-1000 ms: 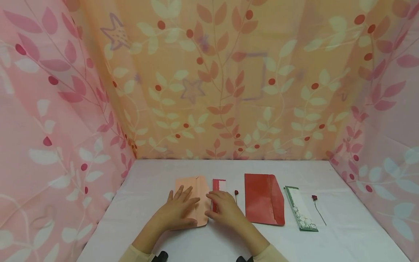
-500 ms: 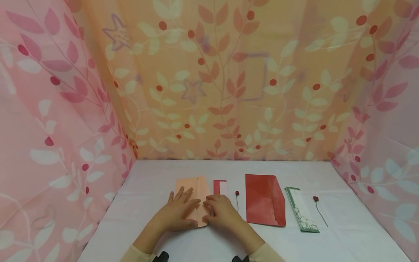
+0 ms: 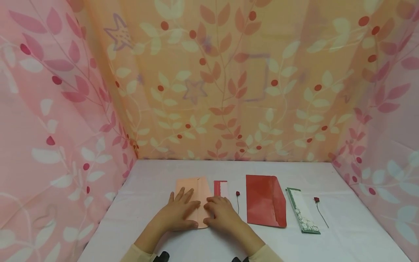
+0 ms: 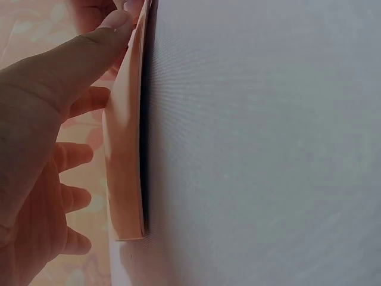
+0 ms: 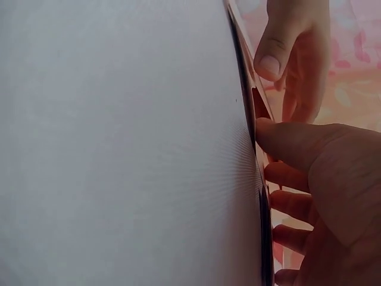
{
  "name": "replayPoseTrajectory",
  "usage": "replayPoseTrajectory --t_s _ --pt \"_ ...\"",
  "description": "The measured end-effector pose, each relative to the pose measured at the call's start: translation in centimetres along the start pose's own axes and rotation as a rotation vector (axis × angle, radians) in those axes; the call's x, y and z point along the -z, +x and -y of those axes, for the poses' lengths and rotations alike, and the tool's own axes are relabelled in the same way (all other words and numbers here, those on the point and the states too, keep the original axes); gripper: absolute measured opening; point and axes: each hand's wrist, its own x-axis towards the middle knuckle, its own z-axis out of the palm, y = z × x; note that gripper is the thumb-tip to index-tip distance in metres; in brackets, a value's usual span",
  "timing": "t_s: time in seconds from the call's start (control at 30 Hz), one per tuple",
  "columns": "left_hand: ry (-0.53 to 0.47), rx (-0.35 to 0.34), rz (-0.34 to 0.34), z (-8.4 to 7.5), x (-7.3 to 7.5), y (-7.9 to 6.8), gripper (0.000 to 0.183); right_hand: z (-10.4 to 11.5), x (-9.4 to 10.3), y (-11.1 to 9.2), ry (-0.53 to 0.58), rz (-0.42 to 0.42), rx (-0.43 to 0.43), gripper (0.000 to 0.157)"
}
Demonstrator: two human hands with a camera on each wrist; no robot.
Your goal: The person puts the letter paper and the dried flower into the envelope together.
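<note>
A peach envelope (image 3: 203, 189) lies on the white table with its flap side to the right. My left hand (image 3: 178, 213) rests on the envelope's body with fingers spread and the thumb near its bottom edge. My right hand (image 3: 225, 215) touches the flap's right edge, thumb and index fingertips apart. In the right wrist view the right thumb (image 5: 280, 137) is at a narrow gap along the envelope's edge, the other fingers pointing down behind it. The right hand partly covers a pink-and-white card (image 3: 220, 187). A small dried-looking red rose (image 3: 238, 194) lies just beyond the hand.
A red envelope (image 3: 262, 200) lies right of the hands, flap side to the right. Past it are a green-bordered white card (image 3: 302, 214) and a second red rose (image 3: 316, 200) with a thin stem. Floral cloth (image 3: 222, 91) walls the table at back and sides.
My right hand has moved slightly left and down onto the flap's edge, uncovering more of the rose's stem. The left hand has stayed on the peach envelope.
</note>
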Motion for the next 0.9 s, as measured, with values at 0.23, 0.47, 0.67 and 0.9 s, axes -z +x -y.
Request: replayPoseTrajectory --t_s 0.23,0.47,0.67,0.9 --pt "0.029 -0.011 -0.046 0.1 -0.2 0.1 0.069 0.2 -0.1 0.0 -0.024 -0.011 -0.003 0.046" --pt "0.013 0.042 -0.021 0.6 -0.5 0.4 0.064 0.5 0.1 0.0 -0.049 -0.001 -0.021 0.045" --pt "-0.043 0.044 -0.012 0.9 0.0 0.5 0.065 1.0 0.8 -0.1 -0.025 0.019 -0.05 0.044" --pt "-0.089 0.027 -0.013 1.0 0.9 0.3 0.071 0.9 0.7 0.0 -0.022 0.036 -0.059 0.042"
